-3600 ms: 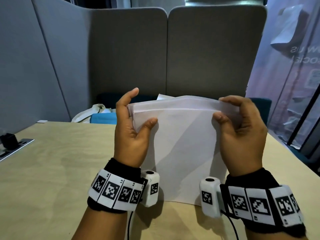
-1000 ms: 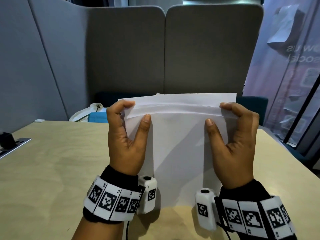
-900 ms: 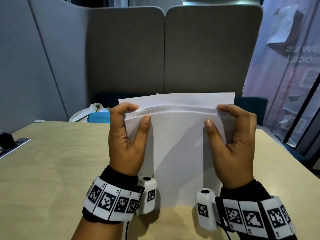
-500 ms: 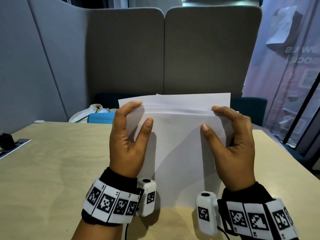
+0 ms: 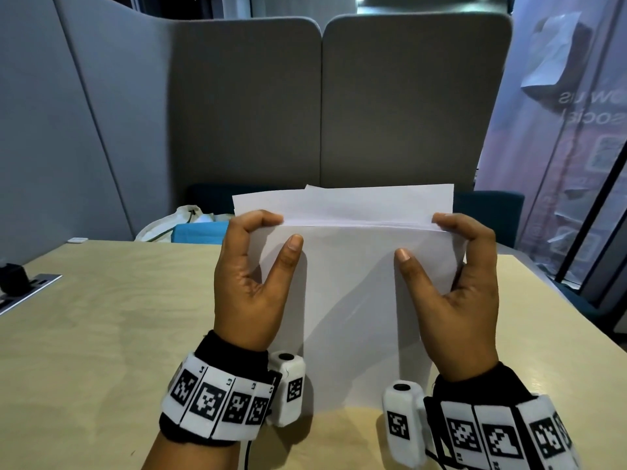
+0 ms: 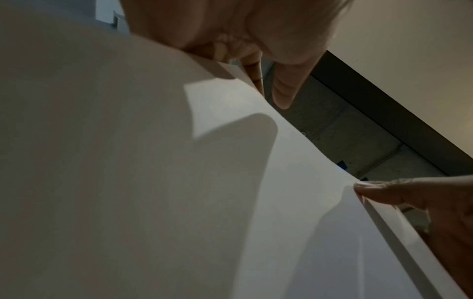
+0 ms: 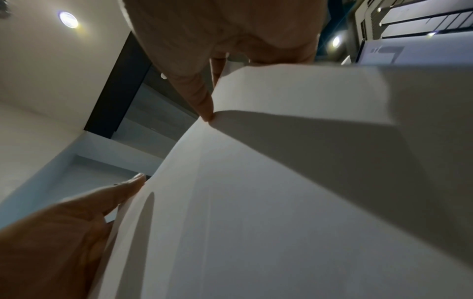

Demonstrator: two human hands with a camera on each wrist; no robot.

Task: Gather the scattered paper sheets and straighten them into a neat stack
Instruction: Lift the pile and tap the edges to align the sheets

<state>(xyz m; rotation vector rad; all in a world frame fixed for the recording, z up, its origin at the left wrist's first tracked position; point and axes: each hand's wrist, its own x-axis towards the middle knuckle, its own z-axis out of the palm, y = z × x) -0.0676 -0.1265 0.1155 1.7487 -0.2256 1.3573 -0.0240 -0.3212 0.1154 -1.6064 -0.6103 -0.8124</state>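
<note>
Paper sheets [image 5: 356,300] stand upright on the desk [image 5: 101,317]; left hand [image 5: 251,283] and right hand [image 5: 454,293] fingers clamp their upper side edges.

On the black-and-white tagged band [image 5: 220,403] round my left wrist I can read small codes, "L4" and "L3", printed above the square markers. The pale purple banner [image 5: 576,137] hanging off to my right carries white lettering that shows mirrored and cut off, something like "w us" over "socie". The white paper sheets [image 5: 356,300] show no print
</note>
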